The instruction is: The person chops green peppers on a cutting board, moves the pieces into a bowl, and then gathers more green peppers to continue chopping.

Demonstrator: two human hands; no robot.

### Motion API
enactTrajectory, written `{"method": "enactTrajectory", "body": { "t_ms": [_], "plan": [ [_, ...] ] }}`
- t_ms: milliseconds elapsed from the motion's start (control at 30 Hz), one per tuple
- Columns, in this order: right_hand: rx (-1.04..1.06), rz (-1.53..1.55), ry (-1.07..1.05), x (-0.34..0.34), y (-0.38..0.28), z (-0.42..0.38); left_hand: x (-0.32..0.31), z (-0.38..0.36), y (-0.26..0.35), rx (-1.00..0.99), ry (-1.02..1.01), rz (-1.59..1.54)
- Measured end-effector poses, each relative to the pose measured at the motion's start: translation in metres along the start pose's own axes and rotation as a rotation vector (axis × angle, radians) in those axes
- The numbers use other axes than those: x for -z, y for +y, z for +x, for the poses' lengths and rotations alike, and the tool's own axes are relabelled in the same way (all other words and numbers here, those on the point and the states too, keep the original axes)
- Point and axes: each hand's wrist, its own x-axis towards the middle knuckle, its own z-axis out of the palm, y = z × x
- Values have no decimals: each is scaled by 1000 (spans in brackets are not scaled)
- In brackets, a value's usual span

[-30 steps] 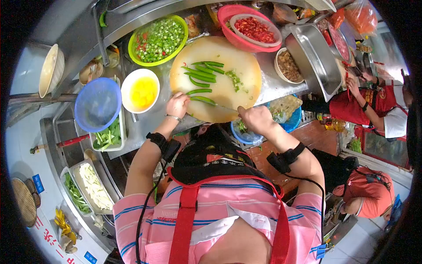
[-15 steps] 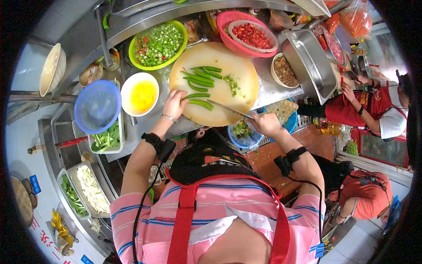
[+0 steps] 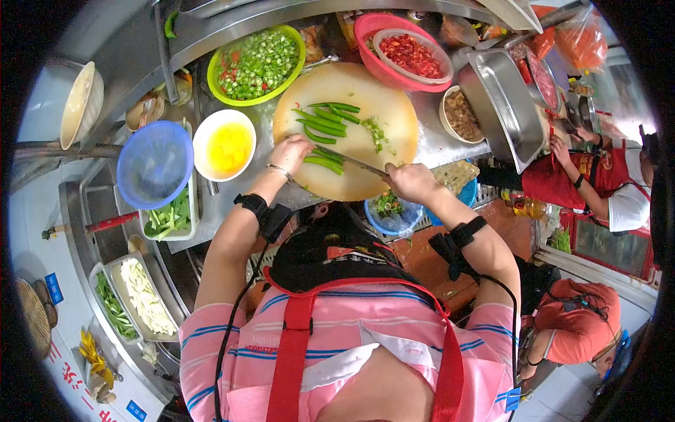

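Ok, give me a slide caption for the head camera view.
Right hand gripping a knife, left hand at the green peppers on a round cutting board.

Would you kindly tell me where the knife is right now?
In the head view, the knife is in the person's right hand, its blade reaching left over the round board to green peppers by the left hand.

the right fingers [image 3: 398, 178] hide the handle of the knife [image 3: 358, 163], while a co-worker [image 3: 559, 171] is cropped at right.

glossy chillies [image 3: 320, 127], metal knife [image 3: 354, 162], smooth chopping board [image 3: 390, 112], shiny metal pan [image 3: 510, 105]
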Motion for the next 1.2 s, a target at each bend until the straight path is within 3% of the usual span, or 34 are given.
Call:
{"method": "enactTrajectory", "body": {
  "t_ms": [200,267,300,367,500,533,567,700,800,1000,1200],
  "plan": [
    [-152,105,-70,-45,-9,5,-6,-1,-4,-51,95,-38],
    [-80,108,47,-69,-1,-1,-2,-3,-2,-48,19,67],
    [-81,106,53,-62,-2,-8,-1,-5,-2,-52,22,71],
    [-200,92,-125,-42,-3,-24,0,-7,-2,-27,20,77],
    [-130,46,-61,-16,11,-43,10,4,-2,40,-75,50],
    [-88,22,117,-22,17,-43,13,11,1,2,86,46],
    [-88,25,114,-23,18,-39,14,16,2,-34,244,41],
    [-89,-8,168,3,14,-10,7,29,-12,-18,66,85],
    [-91,-26,64,16,8,6,10,29,-7,29,-32,35],
    [5,-131,8,24,13,23,4,34,-19,-127,-8,15],
    [-28,-75,-68,-3,16,29,5,36,-13,-76,-42,31]
  ]
}}
